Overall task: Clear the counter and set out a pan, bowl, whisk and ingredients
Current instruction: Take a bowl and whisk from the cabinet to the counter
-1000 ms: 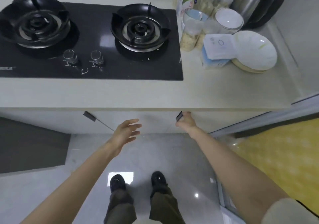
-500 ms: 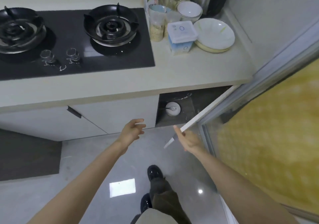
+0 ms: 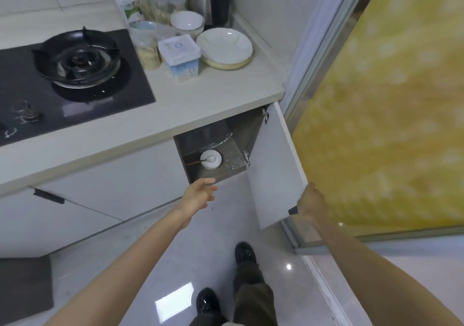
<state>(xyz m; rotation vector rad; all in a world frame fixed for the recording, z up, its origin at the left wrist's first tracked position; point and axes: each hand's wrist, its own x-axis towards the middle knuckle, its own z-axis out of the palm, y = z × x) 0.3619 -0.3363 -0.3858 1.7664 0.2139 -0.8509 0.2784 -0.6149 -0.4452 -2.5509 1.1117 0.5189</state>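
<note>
Your white cabinet door point(image 3: 273, 165) stands swung wide under the pale stone counter point(image 3: 200, 99). Its free edge is close to the yellow patterned glass sliding panel point(image 3: 389, 99) on your right, so there is little room on that side. The dark opening beneath the counter's front edge is free from the front, and grey floor lies open between your feet and the cabinet. Inside, near the front lip, sits a small white bowl point(image 3: 213, 166) with a wire whisk point(image 3: 211, 159) lying across it, handle pointing left.

Your right hand point(image 3: 311, 201) is wrapped over the door's lower outer corner, by its dark handle point(image 3: 292, 210). Your left hand point(image 3: 200, 192) hangs just before the opening, fingers loosely spread, grasping nothing and short of the bowl.

At the counter's right end, a white lidded plastic tub point(image 3: 179, 48) carries a small blue ring mark on its lid. A green-and-white carton point(image 3: 130, 9) stands behind it. Lettering on both is too blurred to read.
</note>
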